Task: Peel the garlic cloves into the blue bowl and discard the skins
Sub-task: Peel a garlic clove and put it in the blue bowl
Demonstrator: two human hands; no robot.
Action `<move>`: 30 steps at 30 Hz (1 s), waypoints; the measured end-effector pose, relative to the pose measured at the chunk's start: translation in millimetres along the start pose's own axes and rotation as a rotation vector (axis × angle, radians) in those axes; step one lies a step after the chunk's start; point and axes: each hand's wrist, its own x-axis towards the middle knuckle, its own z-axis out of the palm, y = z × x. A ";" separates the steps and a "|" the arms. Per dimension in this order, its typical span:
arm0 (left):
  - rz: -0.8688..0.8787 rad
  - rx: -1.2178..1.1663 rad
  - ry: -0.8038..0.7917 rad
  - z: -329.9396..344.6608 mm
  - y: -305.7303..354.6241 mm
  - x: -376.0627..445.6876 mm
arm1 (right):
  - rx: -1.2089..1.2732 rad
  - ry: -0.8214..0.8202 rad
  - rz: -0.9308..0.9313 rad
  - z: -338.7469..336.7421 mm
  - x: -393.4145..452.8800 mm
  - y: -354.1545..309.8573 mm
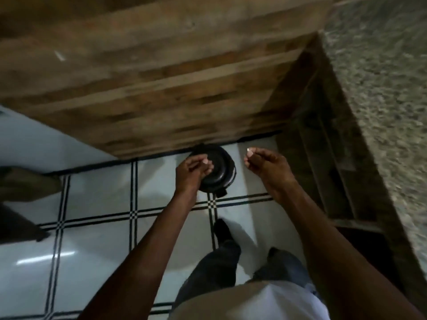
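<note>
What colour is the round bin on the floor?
Black: the round lidded bin on the tiled floor, seen in the head view.

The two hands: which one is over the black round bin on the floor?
The left hand is; the right hand hangs beside the black bin, over white tile.

Below the left hand (pixel 194 170) sits a black round bin (pixel 216 173), its lid apparently closed, though blur makes that uncertain. Just beyond the fingers the wooden cabinet front (pixel 161 77) blocks the way. The right hand (pixel 265 165) has open tiled floor (pixel 104 204) beneath, and shelving (pixel 323 181) to its right.
</note>
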 end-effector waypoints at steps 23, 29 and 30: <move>-0.195 -0.074 0.161 -82.9 -54.1 130.1 | -0.161 -0.011 0.241 106.4 163.3 110.4; -0.294 -0.134 0.152 -75.1 -141.7 186.5 | -0.219 0.028 0.324 79.6 231.1 192.2; -0.312 -0.140 0.149 -75.3 -158.3 196.4 | -0.228 0.033 0.339 75.2 240.9 206.1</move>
